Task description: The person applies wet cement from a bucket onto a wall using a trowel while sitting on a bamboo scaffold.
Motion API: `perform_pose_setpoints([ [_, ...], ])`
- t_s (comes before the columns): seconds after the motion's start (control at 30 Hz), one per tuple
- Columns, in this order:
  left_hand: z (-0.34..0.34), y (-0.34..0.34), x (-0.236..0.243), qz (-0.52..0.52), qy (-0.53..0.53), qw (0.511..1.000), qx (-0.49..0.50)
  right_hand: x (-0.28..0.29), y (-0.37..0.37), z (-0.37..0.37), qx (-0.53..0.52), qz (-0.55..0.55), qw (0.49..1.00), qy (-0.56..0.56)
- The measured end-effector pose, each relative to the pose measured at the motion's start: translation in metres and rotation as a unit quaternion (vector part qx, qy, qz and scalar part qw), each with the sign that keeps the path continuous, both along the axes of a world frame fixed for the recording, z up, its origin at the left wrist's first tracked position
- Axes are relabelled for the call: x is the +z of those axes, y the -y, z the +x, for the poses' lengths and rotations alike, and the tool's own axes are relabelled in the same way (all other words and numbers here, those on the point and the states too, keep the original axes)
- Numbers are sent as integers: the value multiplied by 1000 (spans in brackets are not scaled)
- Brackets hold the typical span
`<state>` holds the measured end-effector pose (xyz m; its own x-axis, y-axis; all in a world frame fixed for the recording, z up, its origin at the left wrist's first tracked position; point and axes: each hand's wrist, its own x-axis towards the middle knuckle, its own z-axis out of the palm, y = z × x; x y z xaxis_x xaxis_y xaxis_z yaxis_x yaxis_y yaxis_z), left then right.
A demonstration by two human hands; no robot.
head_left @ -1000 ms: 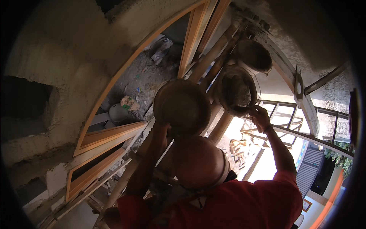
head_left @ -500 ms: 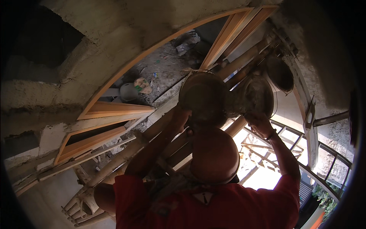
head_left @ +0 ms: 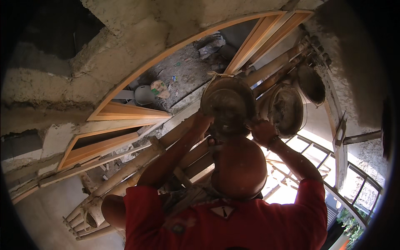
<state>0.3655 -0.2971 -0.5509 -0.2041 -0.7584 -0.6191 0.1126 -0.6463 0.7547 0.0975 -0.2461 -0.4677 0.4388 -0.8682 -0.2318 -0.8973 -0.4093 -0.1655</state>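
A dark, round bucket (head_left: 227, 92) with mud-like mortar inside is tilted up in front of my bent knee (head_left: 243, 166). My left hand (head_left: 204, 121) is closed on its left rim. On the opposite side, my right hand (head_left: 263, 132) grips the lower right rim, its fingertips partly hidden in shadow. Just right of it is a second bucket (head_left: 286, 110), coated inside with grey residue. A third dark bucket (head_left: 311, 85) lies beyond that one. No hand touches these two.
Wooden poles (head_left: 166, 141) form a scaffold beneath me. An arched wooden window frame (head_left: 175, 50) borders rubble ground at far left, beside a rough concrete wall (head_left: 137, 25). A metal ladder-like frame (head_left: 321, 154) stands at right. Another container (head_left: 95, 214) is at lower left.
My right hand has moved left from the second bucket to the rim of the first. My left hand stays on the first bucket. The view has shifted slightly.
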Motion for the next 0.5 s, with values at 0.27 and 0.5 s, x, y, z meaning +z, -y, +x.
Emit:
perform_pose_setpoints([
  [0.27,-1,2,-23,18,32,999,-4,19,-8,-17,38,-1,998,-41],
  [0.5,-3,5,13,66,-43,996,30,109,-17,-113,-113,-49,991,59],
])
